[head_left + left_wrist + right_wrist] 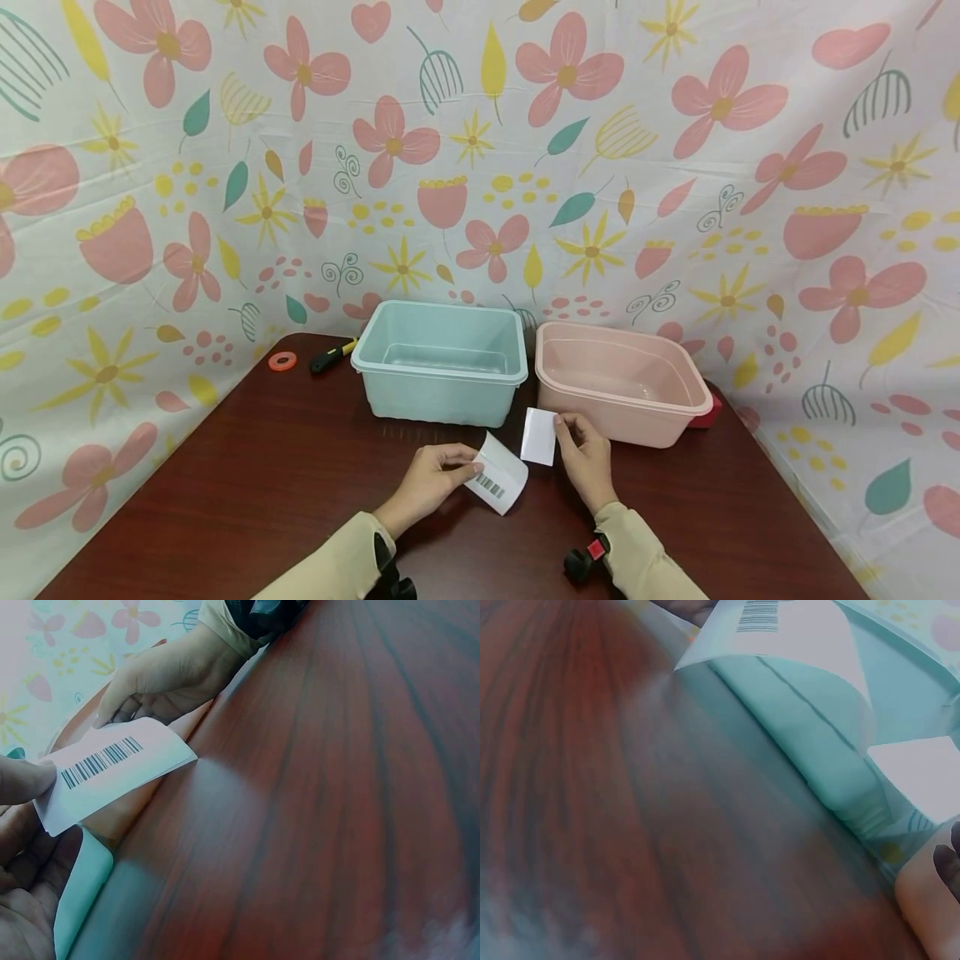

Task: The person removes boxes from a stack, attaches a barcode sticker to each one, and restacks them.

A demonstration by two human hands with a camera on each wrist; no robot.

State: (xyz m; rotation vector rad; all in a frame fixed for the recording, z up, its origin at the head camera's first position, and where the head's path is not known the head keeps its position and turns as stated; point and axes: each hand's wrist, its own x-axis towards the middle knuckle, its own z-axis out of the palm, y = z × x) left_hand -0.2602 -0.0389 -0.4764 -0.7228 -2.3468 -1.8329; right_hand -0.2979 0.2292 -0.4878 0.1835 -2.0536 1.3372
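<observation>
My left hand (429,482) pinches a white barcode label (501,477) between thumb and fingers, above the table in front of the blue bin. The label curls, and its printed black bars (102,761) face up in the left wrist view. To its right, my right hand (588,458) pinches a smaller blank white piece of paper (538,437) by its right edge, thumb and fingertips together. The two pieces are close to each other; in the right wrist view the blank piece (921,776) hangs beside the curled label (810,630).
A light blue bin (438,393) and a pink bin (622,414) stand side by side at the back of the dark wooden table (225,500). Left of them lie a black-and-yellow utility knife (330,357) and an orange tape roll (282,361). A red object (705,413) shows behind the pink bin.
</observation>
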